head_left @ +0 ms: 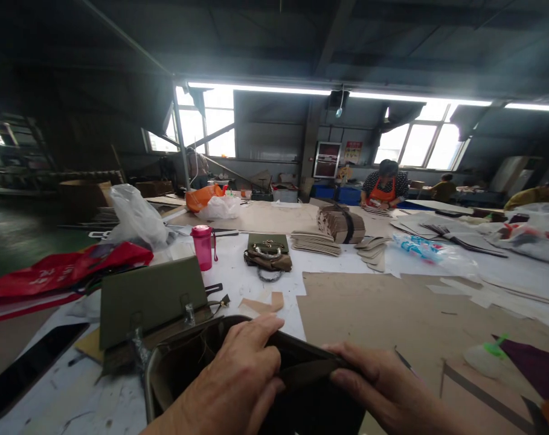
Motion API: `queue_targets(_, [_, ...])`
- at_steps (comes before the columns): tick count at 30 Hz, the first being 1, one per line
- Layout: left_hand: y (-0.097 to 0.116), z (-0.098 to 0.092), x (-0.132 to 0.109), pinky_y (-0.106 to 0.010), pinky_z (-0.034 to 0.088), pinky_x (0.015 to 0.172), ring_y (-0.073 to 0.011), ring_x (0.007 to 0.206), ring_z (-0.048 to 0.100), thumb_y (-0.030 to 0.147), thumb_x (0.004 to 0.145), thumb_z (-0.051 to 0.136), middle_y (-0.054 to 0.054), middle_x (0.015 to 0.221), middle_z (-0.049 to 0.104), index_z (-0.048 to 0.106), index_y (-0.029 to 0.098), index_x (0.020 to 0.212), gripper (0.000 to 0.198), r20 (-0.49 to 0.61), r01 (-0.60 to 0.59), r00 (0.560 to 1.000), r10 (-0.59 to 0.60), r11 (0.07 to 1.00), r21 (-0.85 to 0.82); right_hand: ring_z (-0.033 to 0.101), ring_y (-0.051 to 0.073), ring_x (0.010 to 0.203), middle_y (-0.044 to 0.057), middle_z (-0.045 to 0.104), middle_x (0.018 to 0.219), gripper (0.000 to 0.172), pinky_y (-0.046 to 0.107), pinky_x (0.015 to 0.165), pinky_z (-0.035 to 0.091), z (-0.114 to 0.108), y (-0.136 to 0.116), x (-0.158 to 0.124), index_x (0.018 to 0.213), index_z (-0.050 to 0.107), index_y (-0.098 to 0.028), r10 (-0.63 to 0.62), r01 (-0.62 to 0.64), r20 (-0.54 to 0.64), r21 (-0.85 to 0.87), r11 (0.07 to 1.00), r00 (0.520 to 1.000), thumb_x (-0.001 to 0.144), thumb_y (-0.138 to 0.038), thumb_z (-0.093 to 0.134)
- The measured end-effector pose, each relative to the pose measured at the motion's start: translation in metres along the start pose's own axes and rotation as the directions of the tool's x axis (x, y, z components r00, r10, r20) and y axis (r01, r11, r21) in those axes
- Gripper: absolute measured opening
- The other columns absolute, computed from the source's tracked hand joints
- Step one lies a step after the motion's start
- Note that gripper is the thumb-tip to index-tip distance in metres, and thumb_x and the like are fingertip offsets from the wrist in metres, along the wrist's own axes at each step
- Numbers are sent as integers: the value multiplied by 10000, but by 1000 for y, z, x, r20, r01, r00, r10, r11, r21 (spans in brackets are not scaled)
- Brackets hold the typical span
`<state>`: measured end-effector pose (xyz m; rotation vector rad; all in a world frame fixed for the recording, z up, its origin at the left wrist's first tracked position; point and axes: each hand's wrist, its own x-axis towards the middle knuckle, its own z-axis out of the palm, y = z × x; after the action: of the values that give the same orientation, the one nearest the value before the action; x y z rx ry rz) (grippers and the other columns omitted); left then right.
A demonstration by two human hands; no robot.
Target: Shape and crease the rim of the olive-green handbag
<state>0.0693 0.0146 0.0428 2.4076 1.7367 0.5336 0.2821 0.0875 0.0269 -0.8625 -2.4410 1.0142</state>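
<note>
A dark handbag stands open right in front of me, its inside in deep shadow. My left hand reaches over the opening with bent, closed fingers. Whatever lies between those fingers is hidden. On the right side of the bag, my right hand pinches the rim and the dark lining between thumb and fingers. To the left, touching or very near this bag, rests an olive-green handbag with wrapped handles. Farther off lies a smaller olive handbag with its handle wrapped.
A pink bottle stands beyond the green bag. A phone lies at the left edge. A strapped bundle of grey-brown pieces sits mid-table; brown sheeting covers the right. A co-worker in an orange apron works across the table.
</note>
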Motion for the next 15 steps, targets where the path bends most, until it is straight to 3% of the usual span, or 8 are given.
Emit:
queue_targets(4, [3,-1,-8,-320,303,983,-199,1179,307,140,763,425,-42,1289,350,559,178,755,140,-130,-77,988,87,994,79,537,151,768,-1,601,851,264,206,631,405,2,3,-2,1066,529,-239,5,-5,-12,-24,1000,1000,850,-319,399])
queue_targets(7, [8,-2,-6,-330,327,946,-204,1108,367,145,789,396,-56,1159,465,557,180,747,170,-222,-140,961,165,982,124,529,145,763,-8,587,817,252,213,650,396,1,3,0,1044,537,-236,29,-29,16,-9,1000,999,854,-317,393])
queue_targets(9, [9,-2,-3,-279,398,835,-175,949,459,118,787,375,-49,999,540,546,181,755,186,-138,-172,973,184,980,95,526,137,732,-10,584,803,242,216,648,393,-1,4,2,1027,543,-228,29,-30,22,8,1000,999,851,-309,399])
queue_targets(12, [9,-1,2,-210,412,676,-136,760,490,71,774,338,-34,836,566,520,171,752,209,52,-111,993,109,993,40,521,131,698,-11,582,783,231,216,632,386,-1,4,2,1001,554,-217,31,-31,14,16,999,999,846,-305,407])
queue_targets(15, [6,1,6,-186,382,612,-119,700,496,122,805,320,-16,767,563,485,177,747,183,88,8,996,-6,1000,-13,517,131,691,-11,581,780,229,213,625,382,-2,2,2,986,558,-217,42,-43,21,28,999,999,842,-319,413])
